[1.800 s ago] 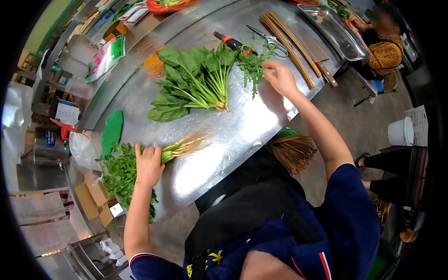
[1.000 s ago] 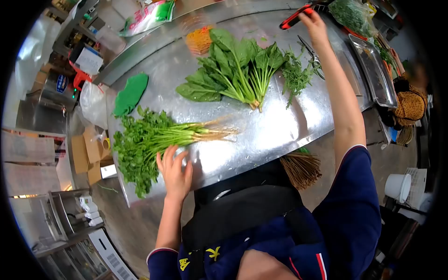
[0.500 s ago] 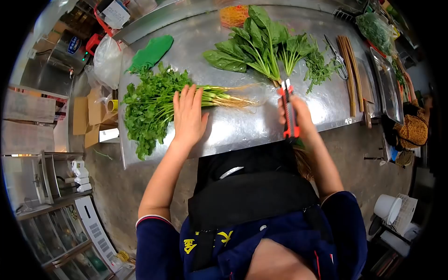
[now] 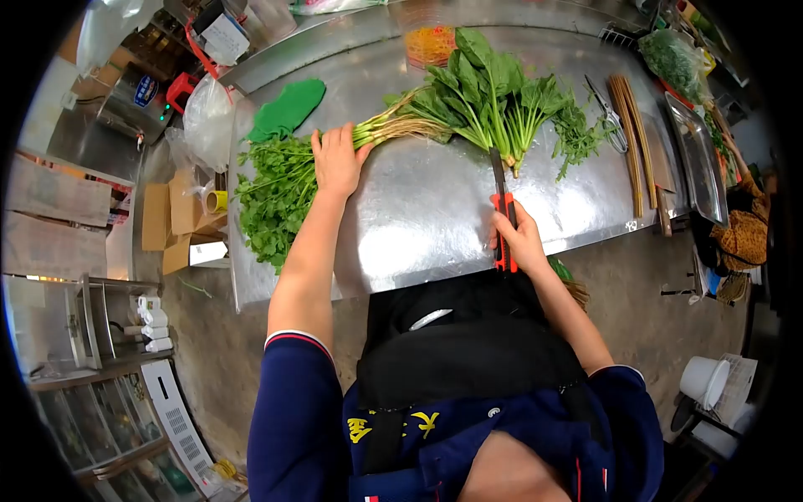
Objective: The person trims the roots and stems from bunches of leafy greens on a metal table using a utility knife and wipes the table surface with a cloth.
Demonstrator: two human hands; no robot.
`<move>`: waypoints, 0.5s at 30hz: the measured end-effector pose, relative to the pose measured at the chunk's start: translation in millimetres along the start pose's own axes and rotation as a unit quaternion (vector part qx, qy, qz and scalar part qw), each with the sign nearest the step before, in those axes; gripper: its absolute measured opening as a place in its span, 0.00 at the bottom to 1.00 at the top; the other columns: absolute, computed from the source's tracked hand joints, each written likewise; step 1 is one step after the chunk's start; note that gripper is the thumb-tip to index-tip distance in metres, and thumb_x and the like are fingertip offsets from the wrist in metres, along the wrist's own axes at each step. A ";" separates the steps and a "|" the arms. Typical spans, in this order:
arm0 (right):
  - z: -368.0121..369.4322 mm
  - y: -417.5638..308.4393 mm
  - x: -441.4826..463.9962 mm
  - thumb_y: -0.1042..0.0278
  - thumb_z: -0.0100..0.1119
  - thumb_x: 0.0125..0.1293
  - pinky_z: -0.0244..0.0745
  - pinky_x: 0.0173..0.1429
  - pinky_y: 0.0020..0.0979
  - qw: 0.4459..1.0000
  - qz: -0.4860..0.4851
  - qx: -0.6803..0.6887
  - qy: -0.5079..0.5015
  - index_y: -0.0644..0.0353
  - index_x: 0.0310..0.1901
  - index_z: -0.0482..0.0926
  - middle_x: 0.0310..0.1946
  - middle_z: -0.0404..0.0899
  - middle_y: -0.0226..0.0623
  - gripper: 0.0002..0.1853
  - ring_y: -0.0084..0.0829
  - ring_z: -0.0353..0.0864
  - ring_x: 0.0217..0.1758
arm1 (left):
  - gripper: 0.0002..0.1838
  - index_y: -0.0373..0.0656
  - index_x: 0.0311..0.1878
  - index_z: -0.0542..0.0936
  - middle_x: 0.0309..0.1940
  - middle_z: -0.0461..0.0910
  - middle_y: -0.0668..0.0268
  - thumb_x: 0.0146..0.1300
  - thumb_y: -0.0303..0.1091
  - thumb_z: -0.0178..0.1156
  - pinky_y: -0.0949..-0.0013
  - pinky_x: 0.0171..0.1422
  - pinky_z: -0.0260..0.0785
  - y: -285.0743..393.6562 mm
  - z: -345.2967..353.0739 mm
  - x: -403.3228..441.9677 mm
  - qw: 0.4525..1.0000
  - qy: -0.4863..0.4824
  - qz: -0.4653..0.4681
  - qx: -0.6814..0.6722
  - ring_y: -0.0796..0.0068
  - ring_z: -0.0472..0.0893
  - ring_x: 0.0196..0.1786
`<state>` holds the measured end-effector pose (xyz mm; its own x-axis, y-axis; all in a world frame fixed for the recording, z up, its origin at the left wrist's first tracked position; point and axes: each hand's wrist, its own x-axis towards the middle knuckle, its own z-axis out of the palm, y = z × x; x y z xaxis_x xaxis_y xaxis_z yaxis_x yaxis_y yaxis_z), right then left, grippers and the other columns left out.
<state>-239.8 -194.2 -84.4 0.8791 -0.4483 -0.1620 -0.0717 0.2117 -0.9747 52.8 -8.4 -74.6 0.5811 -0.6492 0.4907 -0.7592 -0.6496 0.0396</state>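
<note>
My left hand (image 4: pixel 338 162) lies over the stems of a bunch of leafy herbs (image 4: pixel 280 180), fingers curved over them. The herbs look like coriander or Chinese celery, with pale roots stretching right to the spinach. My right hand (image 4: pixel 520 238) is closed around a red and black utility knife (image 4: pixel 504 230). Its long dark blade points away from me, its tip at the stem base of the leafy spinach (image 4: pixel 475 92); whether it touches cannot be told. More green stalks (image 4: pixel 529 113) sit beside the spinach, and loose narrow-leaved greens (image 4: pixel 577 138) lie further right.
All this rests on a metal table (image 4: pixel 418 217). A green cloth (image 4: pixel 288 107) is at its left, an orange-yellow netted bundle (image 4: pixel 429 46) at the back. Scissors (image 4: pixel 615 125), brown sticks (image 4: pixel 636 142) and a metal tray (image 4: pixel 696 155) lie right. A cardboard box (image 4: pixel 188 213) stands left.
My left hand has shifted away from me with the herb bunch, whose root end swung back toward the spinach. My right hand has moved slightly nearer me, and the knife's blade shows longer.
</note>
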 end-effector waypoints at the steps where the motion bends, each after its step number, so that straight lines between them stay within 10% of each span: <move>1: 0.6 -1.9 0.1 0.66 0.54 0.66 0.75 0.29 0.24 1.000 -0.006 0.001 0.011 0.64 0.53 0.70 0.28 0.71 0.29 0.17 0.20 0.74 0.26 | 0.28 0.41 0.56 0.69 0.47 0.74 0.61 0.58 0.47 0.60 0.47 0.71 0.46 -3.5 4.0 4.6 1.000 0.001 -0.006 -0.003 0.62 0.69 0.55; 6: 6.1 -4.8 -2.8 0.67 0.54 0.66 0.76 0.30 0.25 0.999 -0.012 0.003 0.037 0.65 0.53 0.70 0.28 0.72 0.30 0.17 0.20 0.74 0.27 | 0.29 0.39 0.57 0.69 0.55 0.70 0.56 0.56 0.43 0.64 0.47 0.72 0.42 -1.6 -16.2 6.8 0.996 0.037 0.012 -0.078 0.58 0.67 0.60; 15: 7.8 -3.0 0.8 0.67 0.53 0.66 0.75 0.31 0.25 1.000 -0.013 0.013 0.024 0.66 0.55 0.69 0.29 0.72 0.30 0.18 0.21 0.74 0.27 | 0.09 0.44 0.37 0.81 0.37 0.77 0.66 0.50 0.29 0.65 0.58 0.57 0.57 7.6 -40.0 -8.8 0.995 0.038 0.053 -0.080 0.66 0.74 0.46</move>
<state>-235.2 -188.4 -80.4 0.8573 -0.4940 -0.1449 -0.0364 0.2224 -0.9743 30.2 8.1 -43.8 0.4759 -0.6749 0.5639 -0.8556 -0.5038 0.1190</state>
